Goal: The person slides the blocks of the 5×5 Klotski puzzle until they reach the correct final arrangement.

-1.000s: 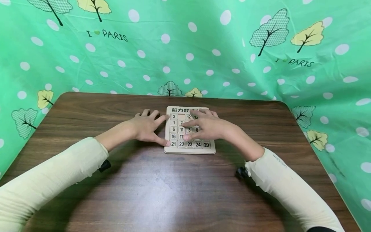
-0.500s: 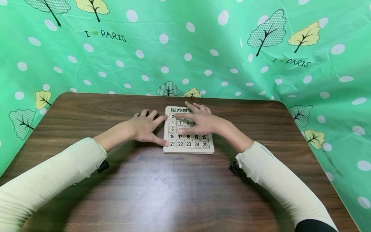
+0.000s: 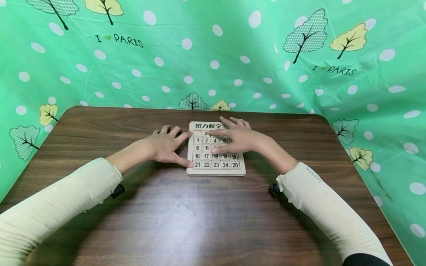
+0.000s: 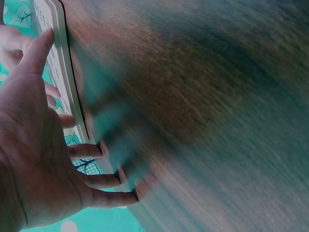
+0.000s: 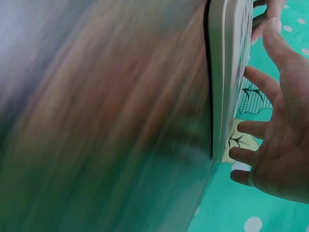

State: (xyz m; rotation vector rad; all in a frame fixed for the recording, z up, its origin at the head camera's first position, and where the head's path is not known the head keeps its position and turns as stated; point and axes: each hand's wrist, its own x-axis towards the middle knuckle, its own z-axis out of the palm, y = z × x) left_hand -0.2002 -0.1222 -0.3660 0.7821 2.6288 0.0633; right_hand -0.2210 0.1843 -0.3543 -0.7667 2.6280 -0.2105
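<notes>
A pale number sliding puzzle (image 3: pixel 216 172) lies flat on the table, Chinese lettering along its top. Bare slot (image 3: pixel 198 133) shows at its top-left corner, and the tile marked 2 (image 3: pixel 205 133) sits just right of it. My right hand (image 3: pixel 241 138) spreads over the board's right side, its index fingertip at the 2 tile; it hides several upper-right tiles. In the right wrist view the index finger (image 5: pixel 260 81) touches the board's face, thumb raised. My left hand (image 3: pixel 164 146) steadies the left edge with straight fingers, its thumb (image 4: pixel 41 48) on the frame.
The brown wooden table (image 3: pixel 186 218) extends around the puzzle on all sides. Behind it and at both sides hangs a green curtain (image 3: pixel 186 62) with white dots and trees. Dark wrist devices (image 3: pixel 118 191) sit under the pale sleeves (image 3: pixel 83 184).
My right hand reached left over the top row, then drew back right. The 2 tile slid from the top-left corner into the second column, leaving the corner bare. My left hand stayed put.
</notes>
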